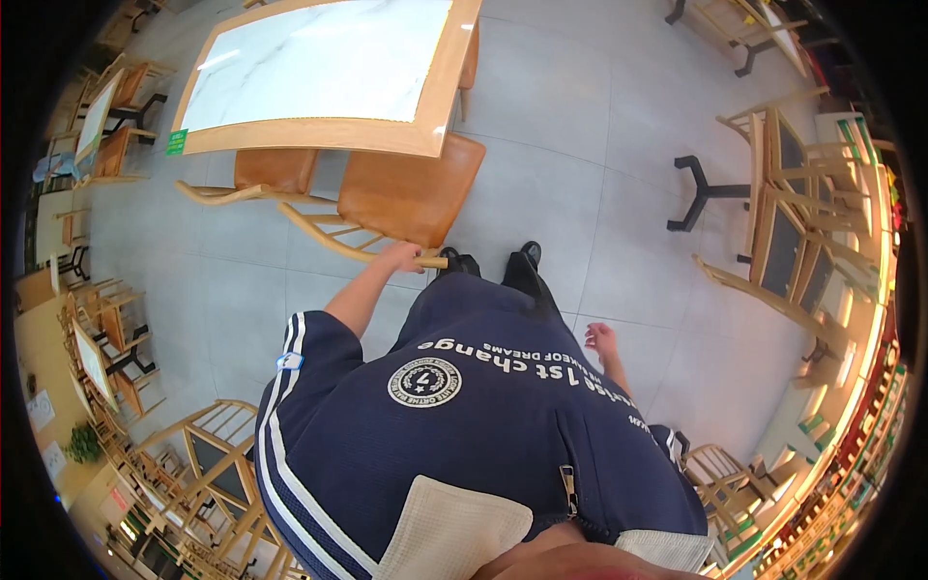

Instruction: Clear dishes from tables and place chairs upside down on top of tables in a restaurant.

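Observation:
My left hand [403, 257] is closed around the curved wooden top rail of a chair [319, 230]. The chair's brown leather-like seat [406, 190] lies partly under the edge of a table [319, 61], which has a white marbled top and a wooden border. Beside it, farther left, a second chair with a similar seat [274, 171] stands at the same table side. My right hand [600, 338] hangs over the grey floor near my hip, its fingers loosely bent and holding nothing.
Grey tiles [551, 94] cover the floor. To the right, wooden chairs [761, 290] stand around a table with a black metal leg [699, 192]. Along the left are more tables [94, 362] and chairs. Shelving with goods [863, 449] runs along the right rim.

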A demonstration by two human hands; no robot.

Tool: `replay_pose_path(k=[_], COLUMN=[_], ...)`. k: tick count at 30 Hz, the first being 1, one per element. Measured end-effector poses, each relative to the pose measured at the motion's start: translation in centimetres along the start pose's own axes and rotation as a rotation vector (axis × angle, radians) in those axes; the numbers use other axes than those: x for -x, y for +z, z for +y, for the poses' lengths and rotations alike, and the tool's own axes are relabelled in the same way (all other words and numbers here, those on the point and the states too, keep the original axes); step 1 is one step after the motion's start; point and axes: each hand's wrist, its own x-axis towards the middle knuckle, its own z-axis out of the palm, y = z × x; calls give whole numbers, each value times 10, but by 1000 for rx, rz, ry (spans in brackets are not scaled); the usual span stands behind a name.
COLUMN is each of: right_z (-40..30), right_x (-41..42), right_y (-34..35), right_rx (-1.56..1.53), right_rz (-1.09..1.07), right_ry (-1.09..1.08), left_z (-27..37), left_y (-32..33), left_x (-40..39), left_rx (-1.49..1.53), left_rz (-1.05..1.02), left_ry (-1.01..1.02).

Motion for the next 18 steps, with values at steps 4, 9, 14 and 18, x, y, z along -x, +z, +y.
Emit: replay_pose_path(k=[4, 9, 14, 18], right_z=[54, 105, 138, 153], right_x=[59, 117, 124, 118], right_y=[20, 32, 31, 15], right_rx=[-24, 64, -34, -120], right_rz=[20, 43, 46, 99], right_ry=[96, 84, 106, 15], left_z=[-1, -3, 1, 2], left_y=[6, 9, 2, 15], left_x=[-18, -20, -18, -2], left_rx=[35, 25, -5, -74], left_rz=[-216, -175, -157, -100], left_ry=[-31, -9, -60, -10])
